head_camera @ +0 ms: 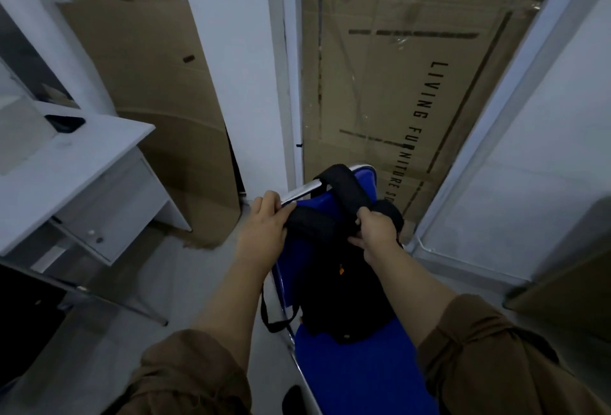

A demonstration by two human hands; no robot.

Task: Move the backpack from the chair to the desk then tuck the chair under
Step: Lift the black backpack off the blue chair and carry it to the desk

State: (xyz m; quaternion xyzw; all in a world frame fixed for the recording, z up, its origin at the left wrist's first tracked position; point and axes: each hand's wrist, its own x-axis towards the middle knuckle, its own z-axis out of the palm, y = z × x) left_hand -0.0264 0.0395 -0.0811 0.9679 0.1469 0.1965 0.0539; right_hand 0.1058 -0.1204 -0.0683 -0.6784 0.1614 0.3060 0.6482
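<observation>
Clearly the lift is only beginning: the black backpack (344,285) stands upright on the blue seat of the chair (357,371), leaning against the backrest, with one padded strap looped over the backrest's top edge. The left hand (264,233) has its fingers curled around the left shoulder strap (310,223) near the chrome frame, and the right hand (375,233) is closed tightly on the right strap, thumb underneath. Both grips look firm, not loose.

To do this step well, I judge the strap hooked over the backrest should be freed first, by raising both hands up and toward the near side so it clears the top edge rather than dragging the chair along. A loose webbing tail (274,312) hangs off the bag's left side beside the chair frame and could snag, so a straight upward lift before any sideways swing seems wise. The white desk (69,163) waits to the left, well apart from the chair, with a dark object at its far edge; setting the bag on the bare near part would avoid it. Holding both straps evenly should stop the bag tipping.
</observation>
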